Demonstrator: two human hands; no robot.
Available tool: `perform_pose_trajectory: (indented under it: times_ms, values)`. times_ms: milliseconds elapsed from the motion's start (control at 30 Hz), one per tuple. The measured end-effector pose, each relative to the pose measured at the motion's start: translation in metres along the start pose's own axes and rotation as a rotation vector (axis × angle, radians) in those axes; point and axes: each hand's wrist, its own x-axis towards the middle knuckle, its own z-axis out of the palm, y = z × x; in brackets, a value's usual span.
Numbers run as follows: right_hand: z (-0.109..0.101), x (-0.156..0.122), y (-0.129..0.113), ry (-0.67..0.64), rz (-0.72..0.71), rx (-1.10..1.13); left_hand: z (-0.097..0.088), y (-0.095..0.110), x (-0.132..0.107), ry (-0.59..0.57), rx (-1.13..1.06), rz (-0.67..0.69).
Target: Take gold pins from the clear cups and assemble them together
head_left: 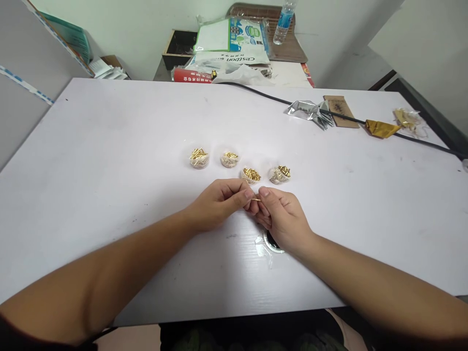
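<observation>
My left hand (226,202) and my right hand (283,212) meet over the middle of the white table. Between their fingertips runs a thin gold-coloured metal pin (256,199), pinched from both sides. Most of the pin is hidden by the fingers. Just beyond my hands stands a small clear cup of short gold pieces (251,174). To its right is another cup with gold pieces (281,173). Farther left are a cup of longer gold pins (199,158) and a cup of thin gold pins (230,159).
A black cable (256,91) crosses the table's far right. Near it lie silver foil (307,110), brown cardboard (341,112) and a gold wrapper (382,128). A round grommet (273,242) sits under my right hand. Behind the table stands a water bottle (284,22).
</observation>
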Motion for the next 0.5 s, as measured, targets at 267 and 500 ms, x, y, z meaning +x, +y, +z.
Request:
perform_pose_trajectory:
  times_ms: [267, 500]
  values:
    - [-0.0009, -0.0019, -0.0003, 0.005, -0.008, -0.049, 0.0025, 0.0010, -0.0013, 0.038, 0.184, 0.076]
    - [-0.0025, -0.0060, -0.0020, 0.080, -0.052, -0.239, 0.0045, 0.0008, -0.0053, 0.102, 0.386, 0.093]
